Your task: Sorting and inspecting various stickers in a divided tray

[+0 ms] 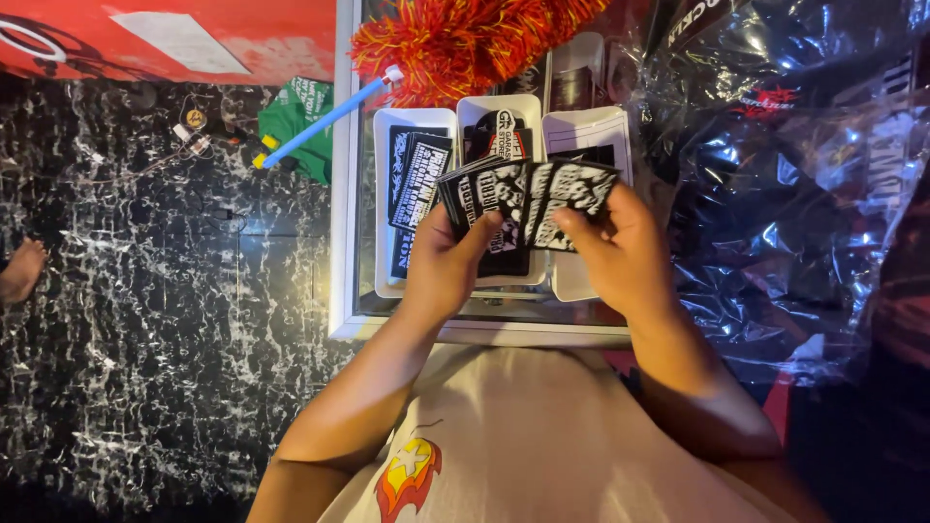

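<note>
I hold a fanned stack of black-and-white printed stickers (528,199) in both hands above a glass counter top (407,315). My left hand (448,261) grips the left side of the stack with its thumb on top. My right hand (620,247) pinches the right-hand stickers, spreading them out. Beneath the stack stand three white trays: the left tray (383,194) holds more black stickers, the middle tray (475,111) holds a few, and the right tray (586,131) is mostly hidden by my hands.
A red and yellow fluffy duster (465,39) with a blue handle (320,121) lies across the counter's back. Shiny plastic-wrapped dark garments (785,174) fill the right side. A black marbled floor (145,320) lies to the left, with another person's bare foot (21,271) at the edge.
</note>
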